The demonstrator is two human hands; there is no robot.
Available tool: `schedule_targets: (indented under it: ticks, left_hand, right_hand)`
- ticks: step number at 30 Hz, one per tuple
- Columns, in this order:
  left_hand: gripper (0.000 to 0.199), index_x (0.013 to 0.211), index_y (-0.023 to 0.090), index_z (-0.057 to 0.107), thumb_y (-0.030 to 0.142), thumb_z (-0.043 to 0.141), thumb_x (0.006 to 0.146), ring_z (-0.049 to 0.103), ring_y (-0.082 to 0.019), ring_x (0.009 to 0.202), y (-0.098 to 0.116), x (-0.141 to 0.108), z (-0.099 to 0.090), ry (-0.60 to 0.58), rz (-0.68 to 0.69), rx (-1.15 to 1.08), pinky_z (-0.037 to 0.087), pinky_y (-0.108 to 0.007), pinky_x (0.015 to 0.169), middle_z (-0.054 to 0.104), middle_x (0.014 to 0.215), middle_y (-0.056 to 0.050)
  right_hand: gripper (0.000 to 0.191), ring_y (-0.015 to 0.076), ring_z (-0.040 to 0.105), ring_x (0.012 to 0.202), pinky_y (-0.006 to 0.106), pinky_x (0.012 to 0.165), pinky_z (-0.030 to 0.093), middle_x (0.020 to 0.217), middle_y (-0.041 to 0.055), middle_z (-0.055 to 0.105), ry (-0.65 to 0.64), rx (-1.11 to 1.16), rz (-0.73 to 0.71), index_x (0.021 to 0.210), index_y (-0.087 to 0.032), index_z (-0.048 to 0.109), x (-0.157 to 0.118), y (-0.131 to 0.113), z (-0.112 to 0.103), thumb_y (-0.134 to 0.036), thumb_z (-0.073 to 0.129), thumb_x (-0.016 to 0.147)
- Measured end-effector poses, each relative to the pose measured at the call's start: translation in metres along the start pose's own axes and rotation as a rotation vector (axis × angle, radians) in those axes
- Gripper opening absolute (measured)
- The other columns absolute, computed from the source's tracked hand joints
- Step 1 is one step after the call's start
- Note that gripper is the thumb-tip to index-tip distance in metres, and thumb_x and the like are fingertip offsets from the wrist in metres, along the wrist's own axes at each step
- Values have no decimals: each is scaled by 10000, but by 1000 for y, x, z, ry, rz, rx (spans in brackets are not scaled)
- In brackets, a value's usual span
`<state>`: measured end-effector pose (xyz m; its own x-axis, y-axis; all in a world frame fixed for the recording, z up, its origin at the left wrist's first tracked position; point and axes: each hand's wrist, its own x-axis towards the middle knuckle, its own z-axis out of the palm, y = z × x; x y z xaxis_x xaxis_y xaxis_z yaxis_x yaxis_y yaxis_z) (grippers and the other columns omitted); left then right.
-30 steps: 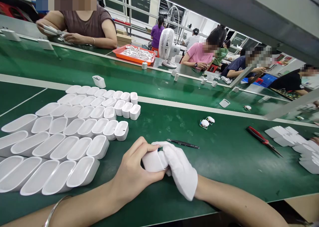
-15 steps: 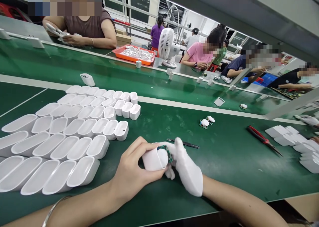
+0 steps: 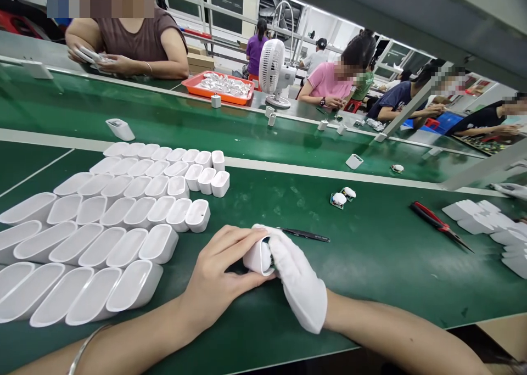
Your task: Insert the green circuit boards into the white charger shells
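I hold a white shell [image 3: 258, 256] between my two hands, low over the green counter [image 3: 370, 265] and just in front of me. My left hand [image 3: 220, 273] is bare and closed around the shell from the left, thumb under and fingers over the top. My right hand [image 3: 298, 279] wears a white glove and is closed against the open end of the shell, so its fingers cover the opening. What sits inside the opening is hidden from me.

To do this step well, I think the left hand must keep the shell steady and not squeeze it too hard, because the wall looks thin. The right hand should push straight along the shell, not at an angle, so that nothing jams at the edge. It is better to press slowly and feel for the seat.

Just beyond my right hand lie black tweezers [image 3: 304, 234] on the counter, near but not touching. Farther back are two small parts [image 3: 342, 197] side by side. To the right lies a red cutter [image 3: 438, 225], well apart, and past it a pile of white pieces [image 3: 489, 227]. On my left stand many empty shells in rows [image 3: 111, 221], open side up. Behind them the belt [image 3: 164, 117] carries single shells, and other people sit at the far side.
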<state>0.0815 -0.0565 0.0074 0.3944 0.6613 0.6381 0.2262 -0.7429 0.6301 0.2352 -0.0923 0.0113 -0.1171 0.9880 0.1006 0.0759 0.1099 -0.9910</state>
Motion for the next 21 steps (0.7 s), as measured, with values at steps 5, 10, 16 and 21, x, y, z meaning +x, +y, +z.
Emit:
schedule_targets:
  ticks: [5, 10, 16, 21]
  left_hand:
    - [423, 1151, 260, 616, 209, 724, 744, 627, -191, 925, -4, 2, -1, -117, -264, -84, 510, -304, 822, 680, 1045, -22]
    - [445, 1174, 272, 617, 123, 564, 758, 654, -194, 920, -11, 8, 1, -308, -528, -59, 527, -315, 807, 659, 1034, -24]
    - [521, 1251, 216, 543, 135, 546, 737, 619, -219, 1079, -16, 5, 5, -254, -631, -141, 486, -370, 946, 649, 1191, -48]
    - [439, 1171, 229, 597, 160, 562, 739, 644, -212, 1011, -14, 5, 5, -264, -676, -136, 495, -352, 922, 671, 1150, -31]
  right_hand:
    - [450, 158, 581, 716, 297, 676, 486, 810, 43, 618, -33, -139, 134, 986, -172, 613, 14, -14, -22, -527, 340, 943]
    - [304, 227, 569, 819, 334, 705, 435, 883, 72, 622, 100, -1020, 197, 828, -214, 700, 34, -20, -86, -498, 599, 788]
    - [158, 162, 557, 690, 277, 615, 399, 838, 44, 616, -141, -1168, 357, 790, -201, 619, 39, -15, -103, -286, 513, 870]
    - [231, 178, 587, 772, 263, 623, 394, 926, 40, 623, -120, -1256, 290, 1087, -224, 529, 35, -19, -83, -347, 533, 892]
